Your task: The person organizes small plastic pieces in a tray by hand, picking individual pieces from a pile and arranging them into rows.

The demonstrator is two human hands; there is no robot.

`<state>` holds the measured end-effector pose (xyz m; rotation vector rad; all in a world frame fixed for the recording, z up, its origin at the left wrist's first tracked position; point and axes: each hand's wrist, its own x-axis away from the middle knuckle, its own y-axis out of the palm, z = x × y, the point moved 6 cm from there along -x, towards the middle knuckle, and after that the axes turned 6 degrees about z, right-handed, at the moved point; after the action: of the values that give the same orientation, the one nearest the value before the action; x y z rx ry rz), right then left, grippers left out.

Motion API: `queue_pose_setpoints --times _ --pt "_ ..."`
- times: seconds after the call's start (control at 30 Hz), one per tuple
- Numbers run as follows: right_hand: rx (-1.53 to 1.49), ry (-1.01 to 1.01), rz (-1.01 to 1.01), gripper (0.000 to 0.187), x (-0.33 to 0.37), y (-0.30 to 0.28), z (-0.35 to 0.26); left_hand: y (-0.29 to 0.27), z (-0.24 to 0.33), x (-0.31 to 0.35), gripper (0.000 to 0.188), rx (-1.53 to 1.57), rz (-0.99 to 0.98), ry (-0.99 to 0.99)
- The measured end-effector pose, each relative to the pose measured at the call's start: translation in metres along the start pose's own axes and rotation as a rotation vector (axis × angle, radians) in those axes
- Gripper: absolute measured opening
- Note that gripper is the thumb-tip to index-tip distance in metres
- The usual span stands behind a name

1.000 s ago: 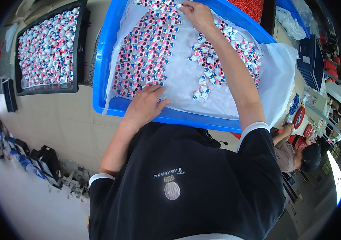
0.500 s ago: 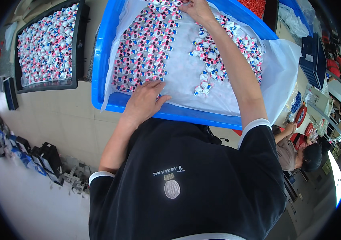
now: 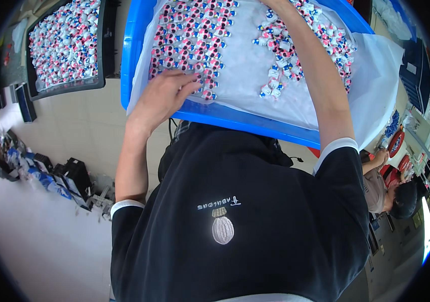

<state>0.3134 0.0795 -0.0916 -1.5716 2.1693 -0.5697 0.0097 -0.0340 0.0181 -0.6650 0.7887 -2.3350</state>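
A blue tray (image 3: 210, 116) lined with a white sheet (image 3: 242, 65) lies before me. On its left side, small pink, white and blue figurines (image 3: 189, 43) with dark round spots stand in close rows. My left hand (image 3: 163, 95) rests over the near end of these rows, fingers stretched and thumb apart, its fingertips touching or just above the figurines. On the right side lies a loose heap of figurines (image 3: 288, 63), some tipped over. My right forearm reaches across this heap; my right hand (image 3: 275, 3) is cut off by the top edge, its fingers out of sight.
A black crate (image 3: 103, 45) full of similar figurines stands at the left. Dark boxes (image 3: 76, 176) and other goods line the floor at lower left. At the right, another person (image 3: 381, 189) sits by a table with a red dish (image 3: 396, 143).
The view has shifted, so the tray appears higher. My left hand has moved left over the near row ends. My right hand has slipped mostly past the top edge.
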Motion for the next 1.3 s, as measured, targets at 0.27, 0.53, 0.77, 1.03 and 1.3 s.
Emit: queue_pose_setpoints --times 0.27,0.53,0.77,1.03,1.3 --pt "-0.081 -0.019 0.012 0.026 -0.002 0.014 0.015 0.050 0.004 0.005 0.064 -0.157 -0.306 0.072" --pt "-0.062 -0.007 0.005 0.025 -0.002 0.014 0.008 0.041 0.018 -0.009 0.075 -0.213 -0.157 0.104" --pt "-0.050 -0.011 0.009 0.027 -0.003 0.023 0.011 0.057 0.011 -0.017 0.077 -0.374 -0.251 0.044" --pt "-0.026 -0.001 0.014 0.029 -0.004 0.025 0.012 0.053 0.014 -0.030 0.081 -0.352 -0.086 0.105" --pt "-0.068 -0.010 0.030 0.029 -0.004 0.027 0.017 0.059 0.006 -0.050 0.087 -0.509 -0.023 0.075"
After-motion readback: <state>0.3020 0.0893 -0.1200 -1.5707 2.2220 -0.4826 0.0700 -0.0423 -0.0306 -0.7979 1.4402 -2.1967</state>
